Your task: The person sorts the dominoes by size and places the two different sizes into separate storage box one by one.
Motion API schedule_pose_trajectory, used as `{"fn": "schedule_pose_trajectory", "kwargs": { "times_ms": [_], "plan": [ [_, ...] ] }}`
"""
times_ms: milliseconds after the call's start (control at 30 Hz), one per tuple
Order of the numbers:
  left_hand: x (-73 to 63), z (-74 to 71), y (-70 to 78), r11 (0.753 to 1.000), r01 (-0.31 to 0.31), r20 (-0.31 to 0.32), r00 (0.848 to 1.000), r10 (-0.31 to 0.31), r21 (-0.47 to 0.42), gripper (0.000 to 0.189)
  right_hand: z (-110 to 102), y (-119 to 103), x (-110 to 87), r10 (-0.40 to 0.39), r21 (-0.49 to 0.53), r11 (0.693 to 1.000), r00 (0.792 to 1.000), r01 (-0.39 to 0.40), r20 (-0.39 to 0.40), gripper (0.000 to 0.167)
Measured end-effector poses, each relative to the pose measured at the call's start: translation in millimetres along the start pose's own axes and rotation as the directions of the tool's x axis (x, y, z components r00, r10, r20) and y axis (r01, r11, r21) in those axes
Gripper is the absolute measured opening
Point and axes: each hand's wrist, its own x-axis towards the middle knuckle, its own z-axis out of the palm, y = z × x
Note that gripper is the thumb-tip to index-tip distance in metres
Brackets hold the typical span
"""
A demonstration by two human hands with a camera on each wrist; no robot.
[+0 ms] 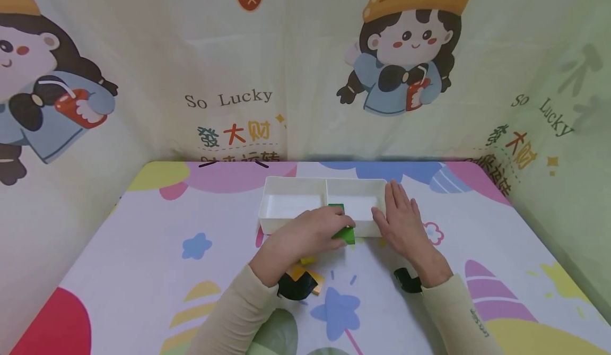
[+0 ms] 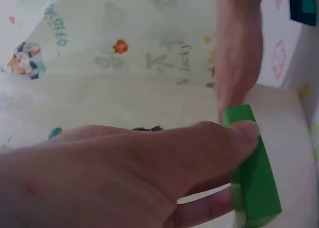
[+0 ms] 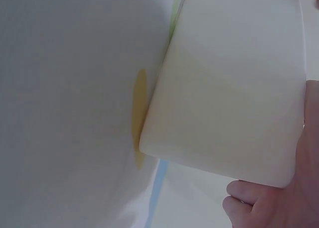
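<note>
My left hand (image 1: 312, 230) pinches a green rectangular block (image 1: 347, 236) between thumb and fingers. It holds the block at the front wall of a white two-compartment box (image 1: 277, 226), close to the divider. In the left wrist view the green block (image 2: 259, 183) looks long and narrow, with the thumb across its upper end. My right hand (image 1: 403, 225) lies along the box's right end, its fingers straight and together and its thumb near the front corner. From the right wrist, the box's smooth outer wall (image 3: 229, 93) fills much of the view, with fingertips showing past its edge.
Under my left wrist, orange and yellow pieces (image 1: 317, 288) lie on the patterned tabletop (image 1: 143, 270), partly hidden. Black wrist mounts (image 1: 297, 287) show at both forearms. A printed cloth (image 1: 315, 79) hangs behind the table and along both sides.
</note>
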Motion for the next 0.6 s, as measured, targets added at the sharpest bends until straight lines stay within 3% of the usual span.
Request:
{"fn": "schedule_pose_trajectory", "kwargs": {
  "times_ms": [167, 333, 600],
  "plan": [
    [-6.0, -12.5, -14.6, 0.998, 0.013, -0.105, 0.994, -0.020, -0.065, 0.037, -0.6, 0.8, 0.8, -0.004, 0.002, 1.000, 1.000, 0.004, -0.008, 0.073],
    [-11.0, -16.0, -27.9, 0.989, 0.053, -0.202, 0.976, -0.080, -0.136, 0.040, 0.4, 1.2, 0.7, 0.003, 0.008, 1.000, 1.000, -0.003, -0.007, 0.073],
    [-4.6, -7.5, -48.5, 0.974, 0.160, -0.244, 0.950, -0.196, -0.159, 0.040, 4.2, 2.3, 0.5, 0.009, 0.024, 1.000, 1.000, -0.009, -0.010, 0.073]
  ]
}}
